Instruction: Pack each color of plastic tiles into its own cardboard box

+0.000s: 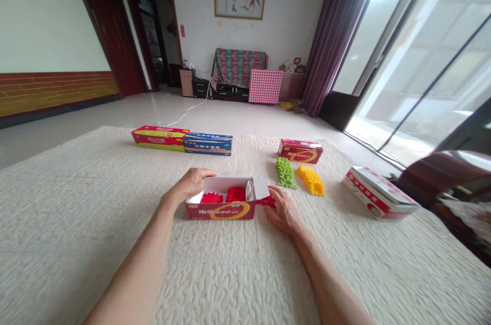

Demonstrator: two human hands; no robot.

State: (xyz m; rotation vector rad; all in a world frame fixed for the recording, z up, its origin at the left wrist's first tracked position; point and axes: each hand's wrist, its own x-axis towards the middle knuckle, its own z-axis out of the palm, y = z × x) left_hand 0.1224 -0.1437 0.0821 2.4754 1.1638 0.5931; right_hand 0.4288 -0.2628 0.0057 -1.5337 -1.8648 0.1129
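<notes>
An open red cardboard box (220,211) with white inside walls rests on the quilted cover in front of me. Red plastic interlocking blocks (235,195) lie inside it, with something white and crumpled at the right end. My left hand (192,181) grips the box at its back left corner. Just outside the box's right end, my right hand (284,211) has its fingers closed on another red interlocking block (266,201), partly hidden by the fingers. A white end flap (261,188) stands above that block.
Beyond the right hand lie green blocks (286,173) and yellow blocks (311,180), with a closed red box (300,151) behind. A red-and-white carton (379,193) sits farther right. At the back left stand a red-and-yellow box (160,138) and blue boxes (207,144).
</notes>
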